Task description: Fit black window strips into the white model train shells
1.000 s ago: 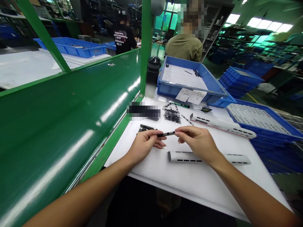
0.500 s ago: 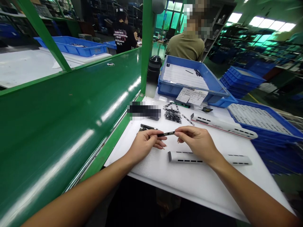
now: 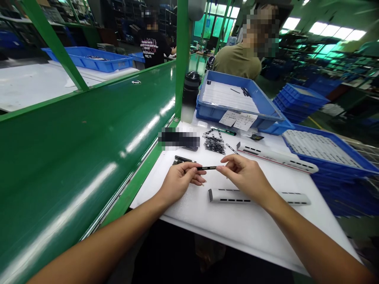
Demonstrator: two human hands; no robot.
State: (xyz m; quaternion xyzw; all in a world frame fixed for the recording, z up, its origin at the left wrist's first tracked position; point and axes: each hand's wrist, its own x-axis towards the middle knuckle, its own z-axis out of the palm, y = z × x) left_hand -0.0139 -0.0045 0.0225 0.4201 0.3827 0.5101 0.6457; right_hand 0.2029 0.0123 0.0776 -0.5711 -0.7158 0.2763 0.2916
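Observation:
My left hand [image 3: 179, 179] pinches one end of a thin black strip with pale rectangular windows [image 3: 209, 168] between thumb and fingers. At the strip's other end, the thumb of my right hand [image 3: 247, 173] touches or nearly touches it, while the index finger is lifted apart. Below lies a white train-shaped shell with dark window slots [image 3: 231, 196], partly hidden by my right hand. Behind that hand is a second white shell with a red line [image 3: 275, 158]. A pile of black windowed strips [image 3: 214, 145] lies beyond the held one. More dark strips [image 3: 180, 159] sit by my left hand.
A blue crate [image 3: 242, 114] with papers on its front stands at the table's back, near a dark bottle [image 3: 191, 88]. Another blue crate [image 3: 331, 152] holds white shells at right. A green conveyor belt [image 3: 89, 138] runs along the left. Two people sit farther off.
My right index finger has lifted off the strip, and the thumb has slid slightly left along it. My left hand keeps its pinch. The person behind the crate has shifted right.

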